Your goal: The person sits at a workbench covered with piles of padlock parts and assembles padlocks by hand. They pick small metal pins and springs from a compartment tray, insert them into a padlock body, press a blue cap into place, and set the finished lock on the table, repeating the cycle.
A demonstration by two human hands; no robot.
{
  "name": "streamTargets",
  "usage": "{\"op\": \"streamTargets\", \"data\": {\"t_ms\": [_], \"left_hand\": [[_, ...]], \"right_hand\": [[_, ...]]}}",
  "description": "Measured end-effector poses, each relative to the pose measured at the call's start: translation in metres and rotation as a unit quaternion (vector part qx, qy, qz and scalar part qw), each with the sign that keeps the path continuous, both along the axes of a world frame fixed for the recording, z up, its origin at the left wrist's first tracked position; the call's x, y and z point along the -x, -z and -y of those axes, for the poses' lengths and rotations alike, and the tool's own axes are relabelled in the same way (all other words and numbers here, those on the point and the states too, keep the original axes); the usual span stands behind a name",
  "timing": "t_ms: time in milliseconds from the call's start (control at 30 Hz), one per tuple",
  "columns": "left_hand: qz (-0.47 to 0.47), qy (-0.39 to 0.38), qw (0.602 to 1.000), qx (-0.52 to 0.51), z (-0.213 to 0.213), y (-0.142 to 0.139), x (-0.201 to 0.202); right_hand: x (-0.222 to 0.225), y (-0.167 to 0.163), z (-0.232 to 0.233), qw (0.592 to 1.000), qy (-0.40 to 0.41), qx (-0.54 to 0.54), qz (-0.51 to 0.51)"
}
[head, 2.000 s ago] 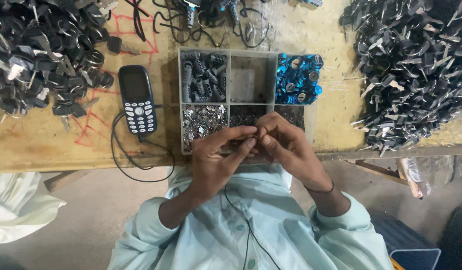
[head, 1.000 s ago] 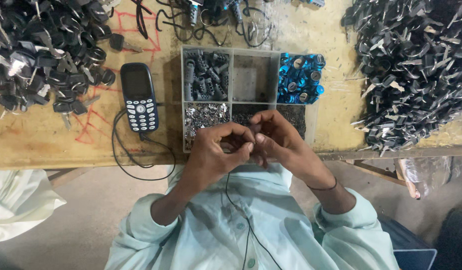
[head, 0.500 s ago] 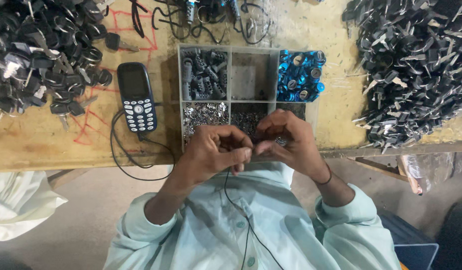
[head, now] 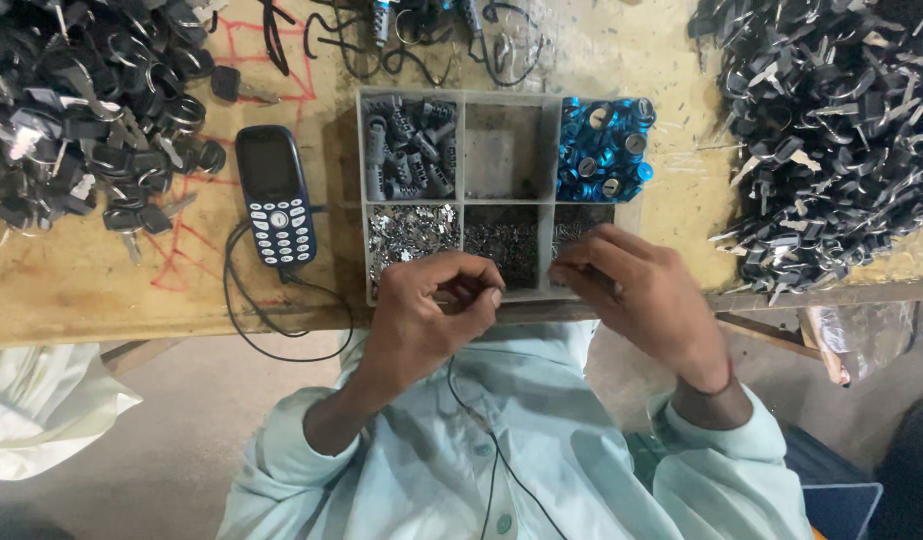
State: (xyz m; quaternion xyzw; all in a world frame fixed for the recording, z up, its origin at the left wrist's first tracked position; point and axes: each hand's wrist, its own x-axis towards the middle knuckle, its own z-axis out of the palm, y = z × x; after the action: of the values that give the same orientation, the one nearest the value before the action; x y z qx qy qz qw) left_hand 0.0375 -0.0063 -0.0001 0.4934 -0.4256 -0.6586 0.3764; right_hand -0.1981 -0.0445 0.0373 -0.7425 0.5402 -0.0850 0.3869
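One person, two hands, and honestly a ton of small parts on this bench. The sorting tray [head: 460,95] is a grey plastic box split into six compartments, three across and two deep: the top left one holds dark grey cylinder-shaped pieces [head: 407,145], the top middle one [head: 510,150] looks bare, the top right is packed with shiny blue round caps [head: 602,150], and the three along the near edge carry tiny silvery metal bits [head: 412,232], way too many to count. The left hand [head: 427,315] sits curled at the tray's near edge, thumb and fingertips pinched together, but whatever it is pinching is too small to make out. The right hand [head: 647,295] is just beside it, not touching it, with its fingers bent over the bottom right compartment, and it's hard to tell whether it grips anything. One dark blue keypad phone [head: 275,195] lies left of the tray with a black cable [head: 272,340] looping off the wooden table [head: 82,290] edge. Two big heaps of black-headed keys flank everything: one pile [head: 72,110] far left, another pile [head: 832,130] far right. A thin black cord [head: 497,460] runs down the person's pale green shirt [head: 542,440].
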Motion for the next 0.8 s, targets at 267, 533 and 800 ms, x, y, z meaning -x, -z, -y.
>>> {"op": "streamTargets", "data": {"t_ms": [267, 533, 800], "left_hand": [[-0.052, 0.0, 0.998, -0.022, 0.0, 0.008, 0.004], [-0.064, -0.003, 0.997, -0.038, -0.002, 0.006, 0.007], [-0.15, 0.004, 0.988, -0.04, -0.007, 0.007, 0.021]], "right_hand": [[0.013, 0.001, -0.004, 0.98, -0.056, 0.118, -0.152], [0.017, 0.006, -0.008, 0.991, 0.082, 0.102, -0.019], [0.004, 0.002, -0.028, 0.937, 0.118, -0.118, 0.307]]}}
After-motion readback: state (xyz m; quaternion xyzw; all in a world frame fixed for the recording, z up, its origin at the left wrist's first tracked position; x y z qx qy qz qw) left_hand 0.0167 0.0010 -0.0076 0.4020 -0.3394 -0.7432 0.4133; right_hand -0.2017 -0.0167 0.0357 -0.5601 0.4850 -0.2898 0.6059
